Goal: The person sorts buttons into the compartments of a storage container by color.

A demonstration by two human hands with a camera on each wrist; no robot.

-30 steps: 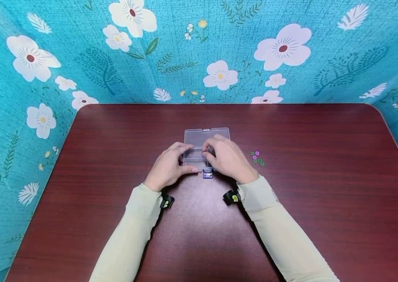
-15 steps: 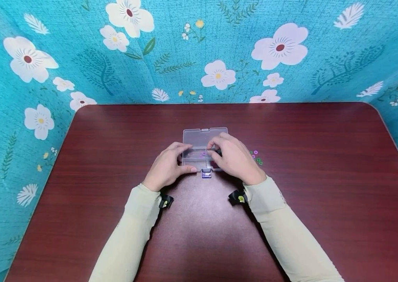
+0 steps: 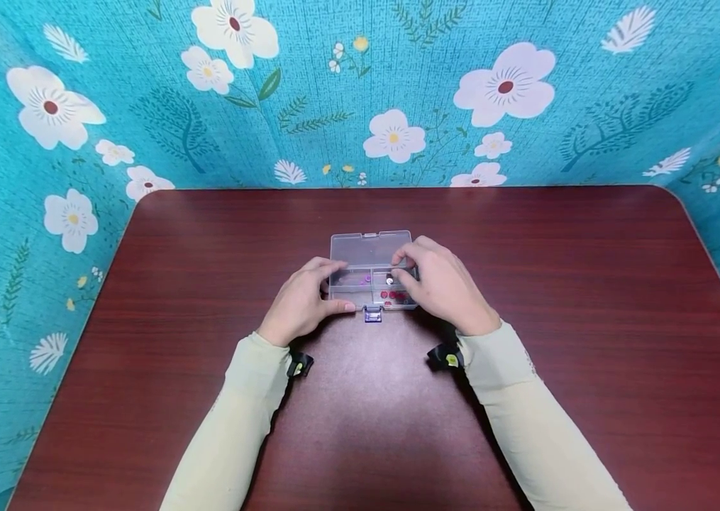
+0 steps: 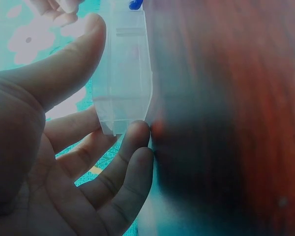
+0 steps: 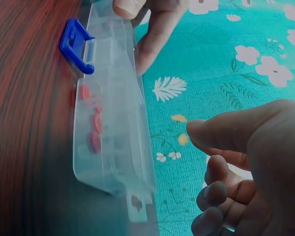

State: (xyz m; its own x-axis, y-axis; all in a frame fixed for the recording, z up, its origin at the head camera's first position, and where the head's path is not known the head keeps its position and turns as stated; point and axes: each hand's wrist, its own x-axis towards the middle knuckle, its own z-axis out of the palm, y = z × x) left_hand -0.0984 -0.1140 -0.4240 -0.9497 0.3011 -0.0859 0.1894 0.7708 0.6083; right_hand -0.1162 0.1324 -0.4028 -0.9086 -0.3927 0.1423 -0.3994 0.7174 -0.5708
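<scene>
A clear plastic box [image 3: 350, 297] with several compartments lies on the table, its lid [image 3: 360, 248] raised at the back. Purple rings [image 3: 366, 279] lie in its back left compartment, red pieces [image 3: 393, 294] in the front right one. A small white-and-dark piece [image 3: 389, 281] shows in the back right one. My left hand [image 3: 298, 301] grips the box's left end, thumb along the front edge and fingers round the side. Over the right end hovers my right hand [image 3: 439, 287], fingers bent, nothing visible between thumb and forefinger. In the right wrist view it stands apart from the box.
A blue latch [image 5: 76, 46] hangs from the box's front wall. The dark red wooden table [image 3: 206, 234] reaches back to a flowered turquoise cloth [image 3: 321, 85]. A black camera strap [image 3: 445, 357] sits at the right wrist.
My right hand has moved right, from over the back left compartment to the box's right end, uncovering the purple and red pieces. It now hides the loose rings on the table. The left hand stays put.
</scene>
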